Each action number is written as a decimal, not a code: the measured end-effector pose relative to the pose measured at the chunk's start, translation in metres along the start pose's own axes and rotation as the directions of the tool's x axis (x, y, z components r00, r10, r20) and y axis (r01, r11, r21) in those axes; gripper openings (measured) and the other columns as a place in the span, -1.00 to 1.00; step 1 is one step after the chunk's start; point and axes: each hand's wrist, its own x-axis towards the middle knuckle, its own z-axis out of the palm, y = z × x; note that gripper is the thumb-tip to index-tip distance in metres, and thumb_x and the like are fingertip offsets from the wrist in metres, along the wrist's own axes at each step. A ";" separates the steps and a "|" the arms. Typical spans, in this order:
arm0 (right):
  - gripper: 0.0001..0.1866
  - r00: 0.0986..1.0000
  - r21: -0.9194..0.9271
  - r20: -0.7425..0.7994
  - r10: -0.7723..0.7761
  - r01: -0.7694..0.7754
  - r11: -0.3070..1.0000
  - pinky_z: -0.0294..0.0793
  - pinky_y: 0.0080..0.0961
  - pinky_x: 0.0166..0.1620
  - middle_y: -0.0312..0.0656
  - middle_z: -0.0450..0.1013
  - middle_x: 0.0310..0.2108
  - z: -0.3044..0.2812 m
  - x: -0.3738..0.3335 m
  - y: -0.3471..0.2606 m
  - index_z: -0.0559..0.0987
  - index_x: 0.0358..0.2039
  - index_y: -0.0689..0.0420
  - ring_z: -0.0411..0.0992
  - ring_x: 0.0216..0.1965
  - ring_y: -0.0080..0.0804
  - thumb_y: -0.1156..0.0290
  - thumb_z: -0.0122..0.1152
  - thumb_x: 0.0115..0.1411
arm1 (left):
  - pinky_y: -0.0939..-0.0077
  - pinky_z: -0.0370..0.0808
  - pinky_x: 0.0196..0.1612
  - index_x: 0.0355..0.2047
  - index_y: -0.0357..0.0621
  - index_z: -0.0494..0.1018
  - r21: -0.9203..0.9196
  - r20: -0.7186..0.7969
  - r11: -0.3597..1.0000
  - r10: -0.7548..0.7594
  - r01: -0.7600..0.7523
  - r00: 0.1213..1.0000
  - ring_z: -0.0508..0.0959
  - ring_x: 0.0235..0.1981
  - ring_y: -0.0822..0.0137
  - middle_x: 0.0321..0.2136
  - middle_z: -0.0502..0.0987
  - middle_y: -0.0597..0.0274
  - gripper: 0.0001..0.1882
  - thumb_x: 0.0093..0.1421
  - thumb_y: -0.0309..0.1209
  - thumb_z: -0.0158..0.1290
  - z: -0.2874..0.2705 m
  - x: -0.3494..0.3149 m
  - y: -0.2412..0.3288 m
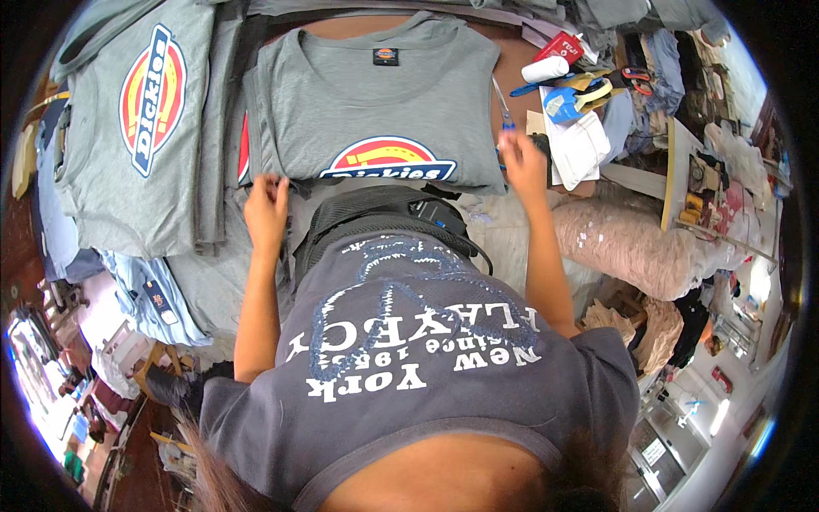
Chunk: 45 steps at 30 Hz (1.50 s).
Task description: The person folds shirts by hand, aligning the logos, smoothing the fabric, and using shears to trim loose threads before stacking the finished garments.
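Note:
A grey T-shirt (375, 94) lies folded on the table before me, neckline at the far side, part of a colourful chest print at its near edge. My left hand (266, 206) is at its near left corner, fingertips closed on the fabric edge. By its right edge, my right hand (524, 164) is raised with thumb and fingers drawn together; what they hold, if anything, is hidden. Just beyond those fingertips are blue-handled scissors (507, 115), blades pointing away; I cannot tell whether the hand touches them.
More grey printed T-shirts (175, 111) are piled at the left, above a light blue garment (153, 294). At the right are a blue tape dispenser (573, 102), a white roll (546, 69), a red box (560, 49) and white papers (577, 149). A plastic-wrapped bundle (623, 235) lies nearer.

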 end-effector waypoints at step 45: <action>-0.80 0.897 -0.193 -0.299 -0.325 0.277 0.941 0.24 -0.33 -0.09 -0.11 0.37 -0.25 0.052 -0.063 0.002 0.43 -0.35 0.19 0.31 -0.17 -0.19 0.59 -0.05 -0.05 | 0.30 0.28 -0.13 -0.25 -0.16 0.34 0.289 -0.104 0.845 0.495 -0.450 0.863 0.32 -0.14 0.08 -0.20 0.35 0.11 -0.70 -0.08 -0.50 0.01 0.003 0.007 0.005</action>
